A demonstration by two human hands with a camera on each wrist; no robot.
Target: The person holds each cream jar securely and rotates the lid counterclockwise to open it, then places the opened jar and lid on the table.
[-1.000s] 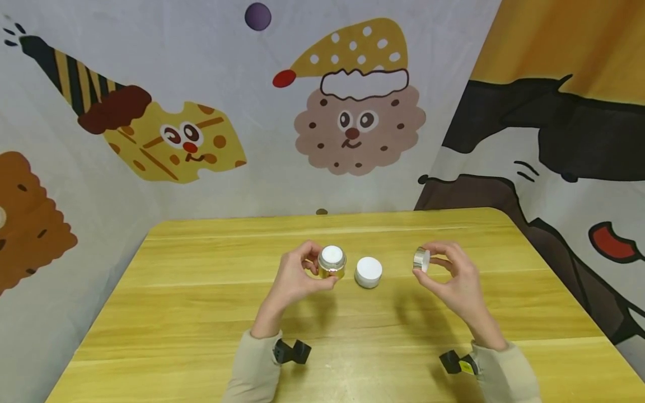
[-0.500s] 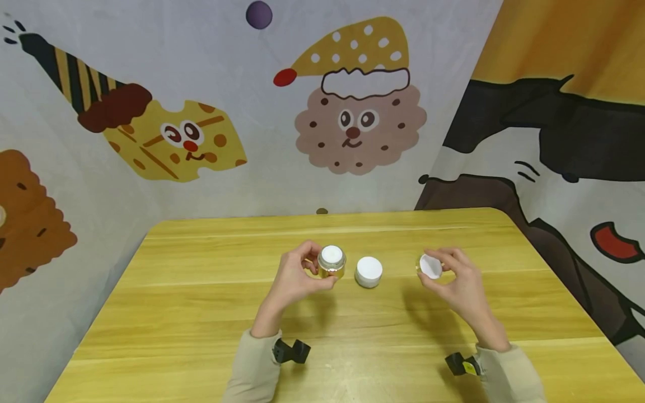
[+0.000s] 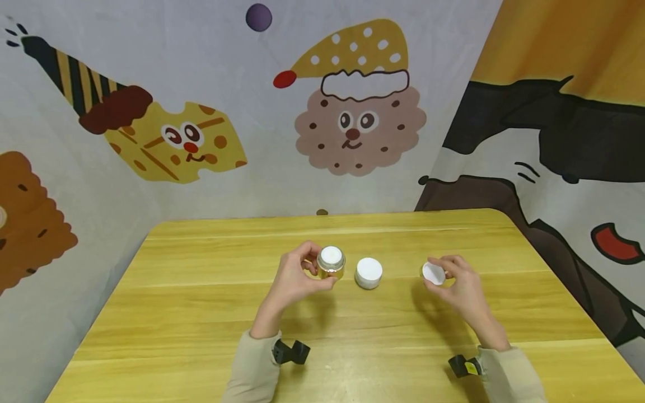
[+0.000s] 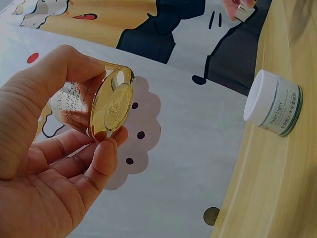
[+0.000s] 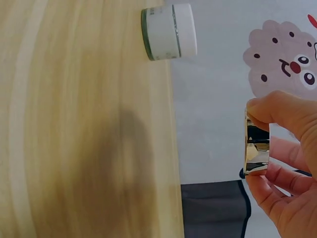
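Observation:
My left hand grips a gold cream jar above the table, its lidless top facing up with white showing inside the rim. In the left wrist view the jar's shiny gold base shows between thumb and fingers. My right hand pinches a gold lid by its edge; its white inner side faces up toward the head camera. Between the hands a white jar with its white lid on stands upright on the table. Its label reads "Water Light" in the left wrist view.
The wooden table runs under both hands, its far edge meeting a pale cloth backdrop printed with cartoon figures. A small black camera is strapped at each wrist.
My right hand has turned the gold lid from sideways to inner side up and lowered it slightly, moving a little right and nearer. The left hand and both jars stay nearly still.

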